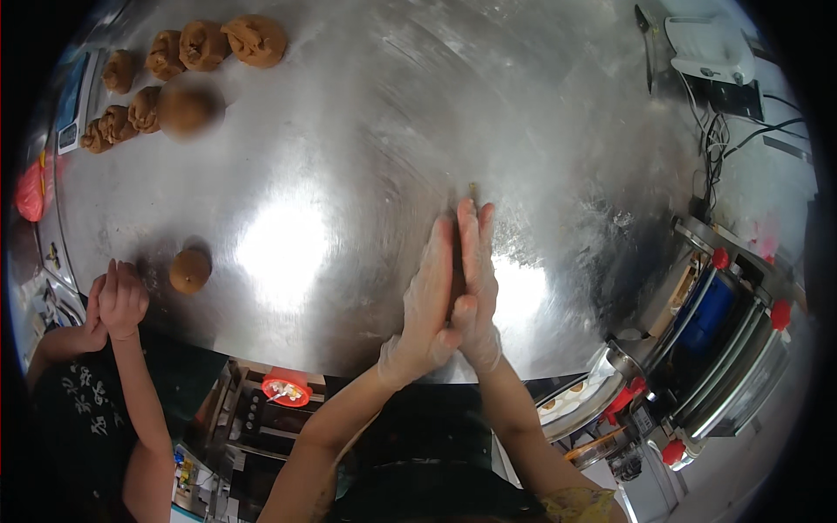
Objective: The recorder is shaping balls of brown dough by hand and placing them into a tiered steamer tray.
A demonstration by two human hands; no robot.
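My left hand (427, 288) and my right hand (475, 279) wear thin clear gloves. They stand upright over the steel table (366, 174) near its front edge, palms turned to each other, fingers stretched out and pointing away from me. A narrow dark gap shows between the palms. Whether anything small lies in there I cannot make out. The thumbs cross close together on my side. Just beyond the fingertips is a tiny yellowish speck (472, 186). A smooth brown dough ball (190, 270) rests on the table to the left, beside a co-worker's clasped hands (120, 301).
At the far left stand rough brown dough lumps (203, 45) in two rows, with a blurred round ball (190, 106) and a scale (70, 137). A machine with red knobs (715, 340) borders the right side. A dark slim tool (647, 52) lies far right near cables (717, 144).
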